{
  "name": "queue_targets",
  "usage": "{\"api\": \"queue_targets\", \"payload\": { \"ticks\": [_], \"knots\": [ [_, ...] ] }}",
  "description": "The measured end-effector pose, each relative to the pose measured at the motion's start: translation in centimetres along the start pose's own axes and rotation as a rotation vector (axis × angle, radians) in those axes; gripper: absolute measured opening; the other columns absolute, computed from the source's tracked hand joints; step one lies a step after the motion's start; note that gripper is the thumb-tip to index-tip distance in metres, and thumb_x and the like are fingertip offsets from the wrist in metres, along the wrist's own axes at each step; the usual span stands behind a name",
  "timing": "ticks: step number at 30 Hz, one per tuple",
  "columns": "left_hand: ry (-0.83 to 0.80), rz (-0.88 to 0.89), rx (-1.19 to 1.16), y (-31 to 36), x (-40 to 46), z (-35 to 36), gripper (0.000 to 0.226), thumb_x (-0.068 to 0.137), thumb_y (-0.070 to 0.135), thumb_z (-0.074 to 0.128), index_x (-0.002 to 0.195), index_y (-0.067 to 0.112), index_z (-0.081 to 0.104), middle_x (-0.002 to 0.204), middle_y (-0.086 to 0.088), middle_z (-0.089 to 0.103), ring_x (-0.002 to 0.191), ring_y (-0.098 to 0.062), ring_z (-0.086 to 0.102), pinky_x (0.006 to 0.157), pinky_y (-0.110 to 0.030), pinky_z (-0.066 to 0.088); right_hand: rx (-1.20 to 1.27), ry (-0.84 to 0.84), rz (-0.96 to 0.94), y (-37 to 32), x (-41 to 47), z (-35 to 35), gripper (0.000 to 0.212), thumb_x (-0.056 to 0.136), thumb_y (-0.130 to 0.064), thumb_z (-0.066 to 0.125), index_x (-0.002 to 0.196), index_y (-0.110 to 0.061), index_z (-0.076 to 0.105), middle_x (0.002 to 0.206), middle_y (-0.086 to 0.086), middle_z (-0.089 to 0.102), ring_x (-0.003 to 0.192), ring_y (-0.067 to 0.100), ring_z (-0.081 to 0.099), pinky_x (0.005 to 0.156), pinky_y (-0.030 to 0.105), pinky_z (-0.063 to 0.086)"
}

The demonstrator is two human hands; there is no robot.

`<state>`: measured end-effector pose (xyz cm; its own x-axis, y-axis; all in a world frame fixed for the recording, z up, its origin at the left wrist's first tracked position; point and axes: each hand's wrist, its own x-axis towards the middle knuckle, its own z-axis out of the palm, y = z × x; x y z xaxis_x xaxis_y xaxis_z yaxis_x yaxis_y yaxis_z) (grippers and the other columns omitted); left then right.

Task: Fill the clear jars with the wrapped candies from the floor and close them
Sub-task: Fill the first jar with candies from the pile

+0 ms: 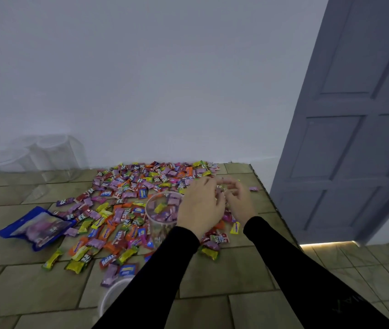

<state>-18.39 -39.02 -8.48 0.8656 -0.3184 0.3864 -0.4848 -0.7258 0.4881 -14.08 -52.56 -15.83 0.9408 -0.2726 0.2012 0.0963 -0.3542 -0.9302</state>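
both hands, the left hand [200, 200] and right hand [238, 200], are gathering wrapped candies [127, 186] just beside the open clear jar [162, 210]; their grasp is too blurred to tell. filling is underway, and the next move likely calls for dropping a handful into the jar's mouth.

The word "Relax" reads on a red candy wrapper [107, 260] near the front of the pile, and upside down on another red wrapper [106, 193] farther back. Print on the other wrappers is too blurred to read.

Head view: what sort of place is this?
Probably a room in a home: tan tiled floor, plain white wall, grey panelled door. Colourful wrapped candies lie scattered on the floor.
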Motion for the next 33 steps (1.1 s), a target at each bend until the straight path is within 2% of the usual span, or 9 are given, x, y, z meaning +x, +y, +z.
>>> {"api": "queue_targets", "payload": {
  "ticks": [3, 7, 11, 15, 18, 22, 28, 30, 33],
  "knots": [
    [-0.02, 0.007, 0.175, 1.1, 0.9, 2.0, 0.033, 0.097, 0.028, 0.042, 0.127, 0.022, 0.052, 0.122, 0.0, 0.051, 0.112, -0.021, 0.046, 0.093, -0.034, 0.037, -0.119, -0.007, 0.055, 2.2, 1.2, -1.9, 0.025, 0.09, -0.011, 0.052, 0.114, -0.018, 0.059, 0.115, 0.007, 0.054, 0.098, 0.014, 0.053, 0.086, 0.028, 0.043],
    [-0.027, -0.052, 0.319, 0.9, 1.4, 2.9, 0.032, 0.096, 0.038, 0.039, 0.123, 0.025, 0.053, 0.122, 0.004, 0.05, 0.113, -0.019, 0.044, 0.094, -0.037, 0.035, -0.262, -0.032, 0.055, 3.9, 2.5, -2.9, 0.023, 0.093, -0.02, 0.055, 0.116, -0.019, 0.058, 0.107, -0.003, 0.048, 0.107, 0.016, 0.052, 0.095, 0.036, 0.043],
    [-0.003, -0.067, 0.297, 0.4, 1.4, 2.5, 0.029, 0.096, 0.038, 0.042, 0.119, 0.028, 0.056, 0.12, 0.006, 0.052, 0.112, -0.017, 0.046, 0.094, -0.035, 0.035, -0.398, -0.076, -0.016, 5.0, 3.7, -2.3, 0.025, 0.093, -0.021, 0.053, 0.117, -0.02, 0.058, 0.117, 0.0, 0.056, 0.106, 0.014, 0.051, 0.09, 0.031, 0.042],
    [-0.01, -0.091, 0.299, 0.0, 1.0, 2.0, 0.028, 0.096, 0.038, 0.042, 0.117, 0.027, 0.057, 0.12, 0.008, 0.05, 0.111, -0.015, 0.045, 0.093, -0.034, 0.036, -0.472, -0.084, -0.005, 5.4, 3.7, -1.0, 0.025, 0.093, -0.028, 0.05, 0.117, -0.025, 0.058, 0.119, 0.001, 0.056, 0.106, 0.017, 0.054, 0.091, 0.039, 0.047],
    [-0.014, -0.092, 0.3, -0.1, 0.7, 2.0, 0.028, 0.096, 0.038, 0.041, 0.118, 0.028, 0.056, 0.119, 0.007, 0.05, 0.11, -0.016, 0.046, 0.094, -0.035, 0.037, -0.561, -0.126, -0.018, 5.1, 3.6, -0.2, 0.03, 0.093, -0.03, 0.049, 0.121, -0.024, 0.057, 0.122, 0.002, 0.055, 0.108, 0.02, 0.052, 0.091, 0.038, 0.045],
    [-0.048, -0.093, 0.311, -0.3, 0.8, 3.3, 0.03, 0.096, 0.039, 0.042, 0.12, 0.027, 0.056, 0.119, 0.006, 0.051, 0.11, -0.017, 0.047, 0.094, -0.035, 0.037, -0.596, -0.102, -0.026, 4.9, 3.8, -0.3, 0.028, 0.092, -0.028, 0.05, 0.118, -0.025, 0.058, 0.122, 0.002, 0.054, 0.11, 0.02, 0.05, 0.092, 0.038, 0.044],
    [-0.24, -0.126, 0.337, -1.2, 1.3, 7.8, 0.037, 0.095, 0.039, 0.043, 0.127, 0.021, 0.049, 0.125, -0.003, 0.046, 0.117, -0.027, 0.043, 0.094, -0.04, 0.041, -0.637, -0.086, -0.001, 5.6, 4.9, -1.5, 0.031, 0.091, -0.022, 0.049, 0.122, -0.022, 0.057, 0.128, 0.006, 0.047, 0.117, 0.024, 0.045, 0.098, 0.04, 0.041],
    [-0.294, -0.142, 0.376, -1.4, 1.2, 9.5, 0.042, 0.095, 0.042, 0.043, 0.131, 0.02, 0.047, 0.13, -0.007, 0.044, 0.121, -0.029, 0.04, 0.095, -0.042, 0.039, -0.687, -0.11, 0.034, 5.9, 5.5, -1.9, 0.035, 0.092, -0.025, 0.049, 0.127, -0.023, 0.054, 0.138, 0.008, 0.041, 0.127, 0.027, 0.038, 0.105, 0.041, 0.036],
    [-0.347, -0.158, 0.4, -1.7, 1.2, 11.5, 0.057, 0.093, 0.054, 0.036, 0.14, 0.022, 0.04, 0.143, -0.009, 0.037, 0.131, -0.031, 0.032, 0.102, -0.046, 0.032, -0.777, -0.159, 0.094, 6.2, 6.4, -2.4, 0.047, 0.094, -0.028, 0.048, 0.14, -0.023, 0.041, 0.154, 0.012, 0.024, 0.142, 0.033, 0.02, 0.115, 0.047, 0.02]
  ]
}}
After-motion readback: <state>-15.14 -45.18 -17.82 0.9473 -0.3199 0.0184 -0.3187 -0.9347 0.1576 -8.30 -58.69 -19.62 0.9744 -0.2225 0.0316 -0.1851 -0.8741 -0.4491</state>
